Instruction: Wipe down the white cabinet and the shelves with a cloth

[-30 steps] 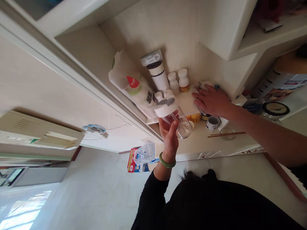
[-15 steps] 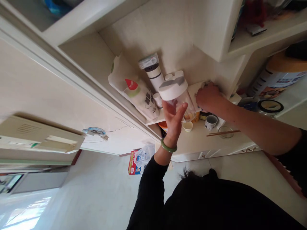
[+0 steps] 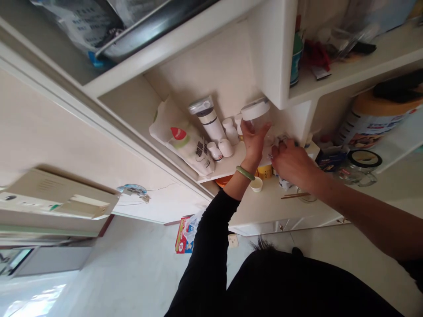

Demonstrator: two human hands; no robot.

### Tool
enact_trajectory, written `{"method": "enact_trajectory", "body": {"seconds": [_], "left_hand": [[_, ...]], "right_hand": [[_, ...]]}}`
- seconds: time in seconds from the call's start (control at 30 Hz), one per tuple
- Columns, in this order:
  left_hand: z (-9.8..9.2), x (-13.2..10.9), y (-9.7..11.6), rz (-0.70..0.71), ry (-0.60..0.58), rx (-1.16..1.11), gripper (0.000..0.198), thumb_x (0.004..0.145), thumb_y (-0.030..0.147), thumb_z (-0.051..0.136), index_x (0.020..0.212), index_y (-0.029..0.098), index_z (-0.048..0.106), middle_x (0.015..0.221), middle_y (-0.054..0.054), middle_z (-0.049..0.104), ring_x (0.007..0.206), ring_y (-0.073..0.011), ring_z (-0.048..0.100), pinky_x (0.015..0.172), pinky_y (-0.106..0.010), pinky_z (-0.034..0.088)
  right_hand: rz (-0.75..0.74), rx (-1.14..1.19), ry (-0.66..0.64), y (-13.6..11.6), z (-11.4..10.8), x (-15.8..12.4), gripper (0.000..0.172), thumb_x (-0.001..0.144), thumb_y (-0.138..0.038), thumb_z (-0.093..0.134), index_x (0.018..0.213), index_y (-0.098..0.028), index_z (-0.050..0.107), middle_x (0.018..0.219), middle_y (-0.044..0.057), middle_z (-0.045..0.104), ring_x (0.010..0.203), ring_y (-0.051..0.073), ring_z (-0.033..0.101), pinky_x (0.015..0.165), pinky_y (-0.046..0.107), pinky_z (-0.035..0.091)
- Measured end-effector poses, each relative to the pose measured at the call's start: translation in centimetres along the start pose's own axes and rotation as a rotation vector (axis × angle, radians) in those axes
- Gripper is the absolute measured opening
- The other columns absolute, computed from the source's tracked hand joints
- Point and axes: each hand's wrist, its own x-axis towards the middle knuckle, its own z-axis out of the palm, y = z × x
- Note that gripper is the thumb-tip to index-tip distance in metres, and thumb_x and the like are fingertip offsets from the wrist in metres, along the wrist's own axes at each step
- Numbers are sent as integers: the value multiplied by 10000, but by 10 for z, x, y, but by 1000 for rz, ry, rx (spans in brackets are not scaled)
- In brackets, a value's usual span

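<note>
My left hand (image 3: 253,140), with a green bangle on the wrist, is wrapped round a clear jar with a white lid (image 3: 256,113) and holds it upright at the back of a white shelf (image 3: 228,165). My right hand (image 3: 291,160) is closed on a crumpled white thing (image 3: 276,145) on the same shelf, just right of the jar. I cannot make out what that thing is. Small white bottles (image 3: 226,136) and a tall white tube (image 3: 209,118) stand left of the jar.
A white pouch with a red and green mark (image 3: 181,141) lies on the shelf's left end. Below, a counter (image 3: 274,198) bears a small cup (image 3: 256,183), chopsticks (image 3: 294,195) and a glass jar with a black lid (image 3: 361,165). A big tin (image 3: 376,116) stands at right.
My left hand has carried the jar up and right onto the back of the shelf. My right hand has shifted a little and stays closed on the crumpled thing. The view tilted upward.
</note>
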Motion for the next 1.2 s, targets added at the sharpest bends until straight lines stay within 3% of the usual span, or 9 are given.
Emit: {"method": "enact_trajectory", "body": {"seconds": [0.17, 0.3, 0.4, 0.57, 0.77, 0.87, 0.93, 1.07, 1.2], "left_hand": [[10, 11, -11, 27, -31, 23, 903, 1037, 684, 918, 1789, 516, 448, 1763, 104, 681, 1739, -330, 421, 1484, -543, 315], [18, 25, -24, 98, -37, 88, 1109, 911, 715, 1032, 1810, 393, 467, 1840, -7, 601, 1731, -354, 436, 1497, -541, 304], [24, 35, -34, 120, -14, 111, 1053, 889, 670, 1077, 1738, 322, 561, 1787, -58, 640, 1757, -395, 430, 1490, -501, 319], [32, 44, -39, 65, 85, 230, 865, 930, 475, 1084, 1622, 267, 608, 1716, -107, 692, 1749, -379, 473, 1486, -517, 327], [17, 37, -42, 35, -2, 278, 775, 960, 232, 1050, 1596, 272, 607, 1736, -138, 679, 1709, -439, 532, 1511, -580, 355], [12, 36, -39, 21, -26, 248, 769, 1018, 326, 1013, 1645, 254, 575, 1638, -144, 750, 1729, -486, 509, 1529, -601, 322], [12, 38, -34, 7, -18, 321, 782, 1054, 332, 972, 1694, 234, 533, 1597, -148, 768, 1706, -483, 554, 1503, -587, 381], [14, 39, -22, 34, -49, 665, 968, 984, 118, 975, 1778, 231, 433, 1672, -168, 714, 1608, -374, 666, 1372, -481, 548], [12, 35, -15, 72, -98, 865, 1160, 942, 100, 1024, 1841, 178, 294, 1717, -235, 667, 1531, -345, 675, 1297, -464, 572]], "right_hand": [[26, -54, -26, 0, -4, -2, 510, 1157, -247, 458, 1380, 10, 838, 1262, 364, 809, 1258, 474, 695, 910, 505, 559], [-23, -13, 69, 6, 6, -1, 456, 1134, -265, 510, 1339, -55, 860, 1185, 329, 820, 1200, 460, 687, 859, 502, 578], [-30, 13, 128, 9, 13, -1, 356, 1117, -246, 580, 1260, -111, 877, 1138, 313, 823, 1159, 441, 685, 805, 476, 585], [-72, -42, 124, 10, 13, -13, 308, 1089, -191, 607, 1210, -82, 868, 1108, 342, 802, 1094, 457, 683, 668, 455, 555], [-121, -125, 229, 15, 17, -23, 262, 1074, -198, 640, 1141, -149, 888, 1042, 303, 815, 1002, 439, 688, 612, 447, 518], [-103, -122, 153, 14, 12, -21, 286, 1087, -188, 637, 1182, -82, 884, 1092, 316, 822, 1027, 443, 707, 621, 443, 513], [-84, -112, 55, 11, 4, -20, 329, 1110, -178, 616, 1255, -24, 869, 1150, 332, 820, 1090, 460, 719, 662, 451, 538], [-84, -114, -89, 8, -13, -18, 394, 1157, -205, 562, 1375, -13, 828, 1255, 328, 816, 1193, 469, 713, 759, 445, 569], [-61, -121, -194, 7, -23, -18, 462, 1206, -236, 485, 1486, -16, 779, 1372, 317, 796, 1283, 478, 691, 814, 433, 557]]}}
